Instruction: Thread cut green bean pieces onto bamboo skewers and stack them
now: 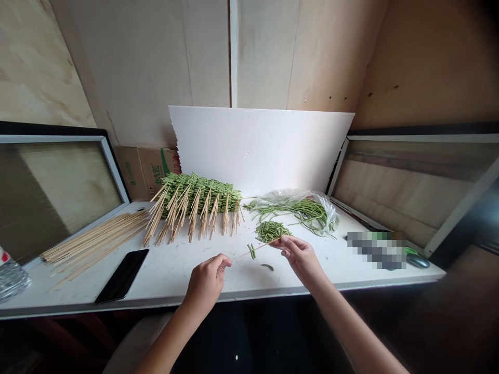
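Observation:
My left hand (206, 280) pinches the near end of a thin bamboo skewer (244, 254) that slants up to the right. A couple of short green bean pieces (252, 251) sit threaded on it. My right hand (298, 254) is closed in a pinch at the skewer's far tip, beside a small heap of cut bean pieces (272, 229). One loose bean piece (267, 266) lies on the white table (171, 270) between my hands.
Finished bean skewers (197, 200) are stacked at the back. Bare skewers (93, 241) lie in a pile at the left, with a black phone (122, 275) in front. A plastic bag of long beans (302, 210) sits at the right. A white board (257, 148) leans behind.

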`<state>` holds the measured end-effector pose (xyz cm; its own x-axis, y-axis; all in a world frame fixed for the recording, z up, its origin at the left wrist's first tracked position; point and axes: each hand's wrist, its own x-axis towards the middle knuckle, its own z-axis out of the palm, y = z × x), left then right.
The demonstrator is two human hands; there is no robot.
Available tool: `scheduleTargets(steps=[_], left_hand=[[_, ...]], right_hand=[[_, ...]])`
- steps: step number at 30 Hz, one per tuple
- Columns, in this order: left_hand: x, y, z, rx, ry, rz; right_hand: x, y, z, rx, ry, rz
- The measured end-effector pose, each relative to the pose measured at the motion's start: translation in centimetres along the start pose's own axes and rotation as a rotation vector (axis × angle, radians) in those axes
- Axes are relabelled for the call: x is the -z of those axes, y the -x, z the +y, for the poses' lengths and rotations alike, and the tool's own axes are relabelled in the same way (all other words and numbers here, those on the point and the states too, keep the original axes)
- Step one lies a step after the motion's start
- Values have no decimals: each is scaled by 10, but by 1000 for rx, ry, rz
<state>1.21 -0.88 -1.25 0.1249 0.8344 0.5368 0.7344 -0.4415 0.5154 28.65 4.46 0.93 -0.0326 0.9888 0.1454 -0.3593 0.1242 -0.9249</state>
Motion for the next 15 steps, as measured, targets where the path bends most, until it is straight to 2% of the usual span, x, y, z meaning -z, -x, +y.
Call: scheduleTargets(steps=[15], left_hand=[[0, 0, 1, 34, 17, -5]], right_hand=[[0, -1, -1, -11, -59, -10]])
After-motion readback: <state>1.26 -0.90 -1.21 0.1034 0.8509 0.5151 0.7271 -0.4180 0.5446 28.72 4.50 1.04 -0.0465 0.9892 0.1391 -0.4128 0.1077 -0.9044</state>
